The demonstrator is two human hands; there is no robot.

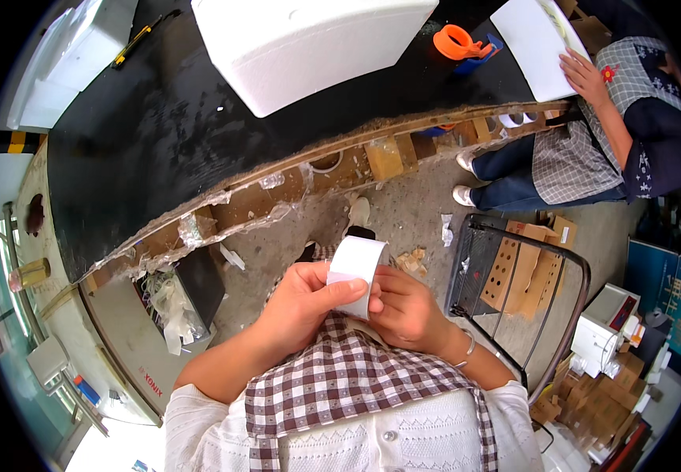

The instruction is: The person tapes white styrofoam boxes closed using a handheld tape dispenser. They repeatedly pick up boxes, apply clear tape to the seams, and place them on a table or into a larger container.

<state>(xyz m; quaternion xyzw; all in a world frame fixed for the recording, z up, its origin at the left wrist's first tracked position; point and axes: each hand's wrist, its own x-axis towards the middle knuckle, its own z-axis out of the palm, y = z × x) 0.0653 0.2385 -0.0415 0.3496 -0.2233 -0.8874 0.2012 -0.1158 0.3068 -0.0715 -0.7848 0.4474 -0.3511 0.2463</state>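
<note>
Both my hands hold a wide roll of white tape (353,259) upright in front of my checked apron. My left hand (311,295) grips its left side, with the thumb across the outer face. The fingers of my right hand (405,304) hold the roll's right edge, partly hidden behind it. Beyond them, on the black worktop (157,147), stands a white foam box (311,53). An orange and blue tape dispenser (455,44) lies to its right, and a yellow and black utility knife (134,44) lies to its left.
At the right a co-worker in an apron rests a hand on a white foam panel (538,53). A black-framed trolley (476,265) carries flattened cardboard (520,268). Below the ragged table edge is an open bin (196,295) of plastic scraps. More foam boxes (81,53) stand at the upper left.
</note>
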